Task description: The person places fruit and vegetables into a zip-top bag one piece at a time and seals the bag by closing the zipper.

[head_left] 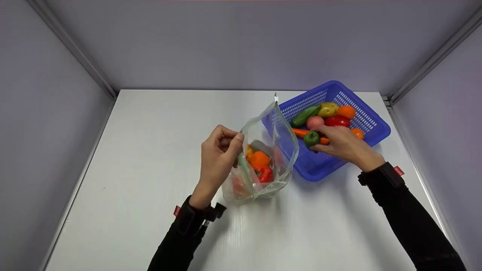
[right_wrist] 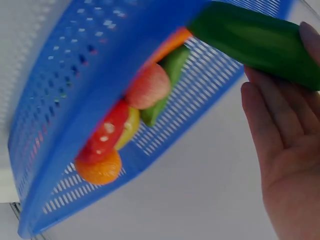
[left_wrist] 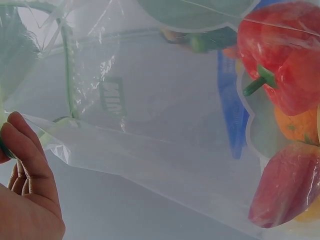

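Bag [head_left: 269, 188], clear plastic, mouth open, sits on the tabletop [head_left: 143, 169]. Left hand [head_left: 218, 160]: grip pinching the bag's rim between thumb and index finger. Inside: an orange [head_left: 260, 160], a red pepper [head_left: 266, 174], further produce. Right hand [head_left: 344, 145]: grip grasping a green vegetable [head_left: 311, 139], held over the blue basket [head_left: 322, 162] beside the bag. Basket contents include a cucumber [head_left: 304, 116], a carrot [head_left: 300, 132] and a pink fruit [head_left: 315, 122].

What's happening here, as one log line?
left hand: holds clear bag by rim | right hand: grips green vegetable at blue basket | bag: red pepper, orange inside
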`<state>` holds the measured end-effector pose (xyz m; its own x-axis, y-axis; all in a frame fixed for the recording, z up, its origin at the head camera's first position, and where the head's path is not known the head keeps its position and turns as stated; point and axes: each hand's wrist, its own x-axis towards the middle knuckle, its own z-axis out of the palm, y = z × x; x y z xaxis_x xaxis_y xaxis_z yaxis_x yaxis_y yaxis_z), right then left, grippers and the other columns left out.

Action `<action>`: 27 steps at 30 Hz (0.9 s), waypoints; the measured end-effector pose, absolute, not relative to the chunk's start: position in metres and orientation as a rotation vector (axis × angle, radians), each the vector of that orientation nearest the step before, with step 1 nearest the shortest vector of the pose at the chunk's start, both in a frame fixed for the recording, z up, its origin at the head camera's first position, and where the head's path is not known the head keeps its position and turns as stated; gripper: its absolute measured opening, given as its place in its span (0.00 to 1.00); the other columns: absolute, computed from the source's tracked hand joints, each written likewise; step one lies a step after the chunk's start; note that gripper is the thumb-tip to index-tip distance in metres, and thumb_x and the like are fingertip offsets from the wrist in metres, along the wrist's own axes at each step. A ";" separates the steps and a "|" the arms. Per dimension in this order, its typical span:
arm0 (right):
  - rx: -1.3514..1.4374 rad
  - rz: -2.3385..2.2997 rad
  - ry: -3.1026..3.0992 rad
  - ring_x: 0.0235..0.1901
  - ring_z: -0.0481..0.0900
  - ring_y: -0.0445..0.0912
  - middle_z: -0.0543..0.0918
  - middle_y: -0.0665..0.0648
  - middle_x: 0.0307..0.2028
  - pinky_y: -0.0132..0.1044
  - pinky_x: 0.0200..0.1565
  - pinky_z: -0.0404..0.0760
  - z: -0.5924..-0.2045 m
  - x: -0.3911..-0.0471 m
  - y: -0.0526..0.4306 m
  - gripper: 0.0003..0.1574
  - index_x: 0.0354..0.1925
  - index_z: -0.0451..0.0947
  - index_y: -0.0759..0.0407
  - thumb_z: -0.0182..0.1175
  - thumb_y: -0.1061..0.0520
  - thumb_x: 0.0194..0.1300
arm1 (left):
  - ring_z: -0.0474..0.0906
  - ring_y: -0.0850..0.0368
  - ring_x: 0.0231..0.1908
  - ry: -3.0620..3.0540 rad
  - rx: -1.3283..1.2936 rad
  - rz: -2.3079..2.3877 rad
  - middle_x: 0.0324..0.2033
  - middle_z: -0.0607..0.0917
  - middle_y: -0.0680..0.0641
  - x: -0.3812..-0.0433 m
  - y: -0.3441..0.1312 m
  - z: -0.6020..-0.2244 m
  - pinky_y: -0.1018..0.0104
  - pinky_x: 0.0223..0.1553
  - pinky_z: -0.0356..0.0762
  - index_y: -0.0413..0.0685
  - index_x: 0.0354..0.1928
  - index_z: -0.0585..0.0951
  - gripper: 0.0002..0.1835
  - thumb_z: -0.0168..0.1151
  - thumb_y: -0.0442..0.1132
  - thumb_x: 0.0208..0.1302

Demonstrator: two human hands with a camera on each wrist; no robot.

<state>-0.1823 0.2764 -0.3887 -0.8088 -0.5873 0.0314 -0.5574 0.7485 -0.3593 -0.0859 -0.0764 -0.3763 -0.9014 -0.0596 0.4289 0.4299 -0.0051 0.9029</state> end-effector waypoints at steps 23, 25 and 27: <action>-1.135 -1.364 3.142 0.52 0.86 0.52 0.87 0.64 0.52 0.24 0.55 0.78 -0.351 -0.147 0.260 0.38 0.59 0.80 0.68 0.79 0.74 0.47 | 0.69 0.56 0.13 -1.922 -0.398 -1.985 0.20 0.80 0.47 -0.096 -0.072 -0.378 0.67 0.15 0.75 0.35 0.40 0.78 0.07 0.62 0.35 0.74; -1.165 -1.490 3.147 0.53 0.86 0.46 0.87 0.65 0.53 0.27 0.55 0.80 -0.343 -0.142 0.253 0.40 0.59 0.80 0.69 0.79 0.76 0.45 | 0.69 0.56 0.13 -1.924 -0.403 -1.980 0.20 0.80 0.47 -0.097 -0.072 -0.378 0.67 0.15 0.75 0.36 0.40 0.78 0.07 0.62 0.34 0.74; -1.189 -1.638 3.115 0.55 0.85 0.44 0.86 0.66 0.53 0.29 0.55 0.81 -0.335 -0.139 0.248 0.38 0.58 0.80 0.71 0.78 0.76 0.47 | 0.69 0.56 0.13 -1.924 -0.404 -1.979 0.20 0.80 0.47 -0.097 -0.072 -0.378 0.67 0.15 0.75 0.36 0.40 0.78 0.07 0.62 0.34 0.74</action>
<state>-0.1386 0.2476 -0.3346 -0.6518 -0.2551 0.7142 -0.7330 0.4536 -0.5069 -0.0970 -0.0720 -0.3781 -0.8982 -0.0509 0.4365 0.4378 -0.0164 0.8989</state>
